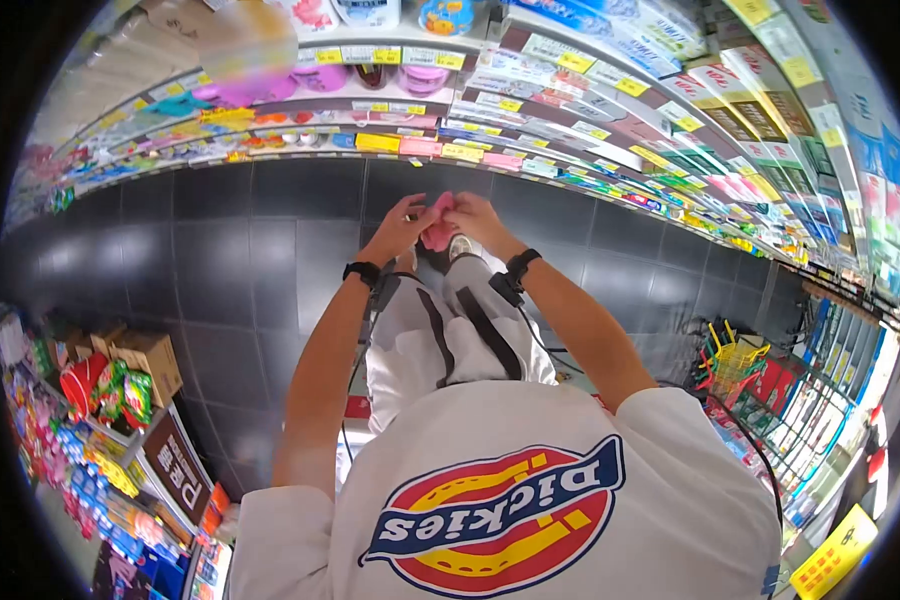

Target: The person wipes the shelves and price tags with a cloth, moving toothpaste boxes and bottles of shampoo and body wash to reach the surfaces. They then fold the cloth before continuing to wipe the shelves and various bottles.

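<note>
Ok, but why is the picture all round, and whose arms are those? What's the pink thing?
It's one camera on a person's head, looking down, so you see their own white T-shirt and arms. The lens bends everything round. They are in a shop aisle with a dark tiled floor and shelves full of packets. The left hand and right hand meet in front, both holding a small pink thing. I can't tell what it is.

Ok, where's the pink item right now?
Head view, centre: the pink item sits between the left hand and right hand, both gripping it, over the dark floor tiles.
</note>
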Demonstrator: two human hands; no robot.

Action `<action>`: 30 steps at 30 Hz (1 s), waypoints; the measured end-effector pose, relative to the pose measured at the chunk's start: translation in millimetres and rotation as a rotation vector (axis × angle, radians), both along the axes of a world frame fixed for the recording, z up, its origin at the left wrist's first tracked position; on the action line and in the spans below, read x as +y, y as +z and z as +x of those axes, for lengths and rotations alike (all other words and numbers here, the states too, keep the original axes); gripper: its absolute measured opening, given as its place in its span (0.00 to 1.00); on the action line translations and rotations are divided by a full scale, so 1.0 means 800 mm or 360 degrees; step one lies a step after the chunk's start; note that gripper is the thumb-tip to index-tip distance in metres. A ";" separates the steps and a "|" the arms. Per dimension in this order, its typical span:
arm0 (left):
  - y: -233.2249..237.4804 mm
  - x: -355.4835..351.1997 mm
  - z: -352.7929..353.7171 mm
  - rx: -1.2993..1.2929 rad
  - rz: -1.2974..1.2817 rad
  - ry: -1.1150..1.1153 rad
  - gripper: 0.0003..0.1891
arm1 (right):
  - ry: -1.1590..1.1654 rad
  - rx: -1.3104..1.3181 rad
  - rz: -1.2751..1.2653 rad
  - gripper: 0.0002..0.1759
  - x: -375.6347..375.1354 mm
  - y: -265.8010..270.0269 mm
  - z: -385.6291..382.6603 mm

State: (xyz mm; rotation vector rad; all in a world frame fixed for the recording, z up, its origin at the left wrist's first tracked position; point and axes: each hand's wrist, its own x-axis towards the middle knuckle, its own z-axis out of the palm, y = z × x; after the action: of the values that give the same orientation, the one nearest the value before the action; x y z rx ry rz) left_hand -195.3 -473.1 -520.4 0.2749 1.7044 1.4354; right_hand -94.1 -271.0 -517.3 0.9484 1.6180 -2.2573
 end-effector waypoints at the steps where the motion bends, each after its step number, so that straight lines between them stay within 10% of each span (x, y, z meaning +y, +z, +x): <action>1: -0.010 0.004 0.013 -0.0045 0.0012 0.0021 0.30 | -0.0069 0.0027 -0.0130 0.12 -0.004 -0.004 0.007; 16: -0.173 0.039 0.235 -0.1142 0.0107 0.1066 0.24 | 0.0020 -0.0099 0.0522 0.24 -0.022 -0.133 0.219; 22: -0.200 0.078 0.171 -0.0852 0.0157 0.1189 0.21 | -0.0192 -0.0778 0.0330 0.22 -0.031 -0.182 0.249; 30: -0.195 0.186 0.025 -0.0516 0.0304 0.1282 0.33 | -0.0718 0.0007 -0.0039 0.30 0.039 -0.196 0.067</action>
State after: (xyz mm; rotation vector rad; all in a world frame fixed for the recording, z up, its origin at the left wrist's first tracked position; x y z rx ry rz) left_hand -175.6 -324.1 -676.2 -0.5872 1.4585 2.0803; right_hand -40.1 -239.6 -673.9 1.4219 1.4894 -2.5496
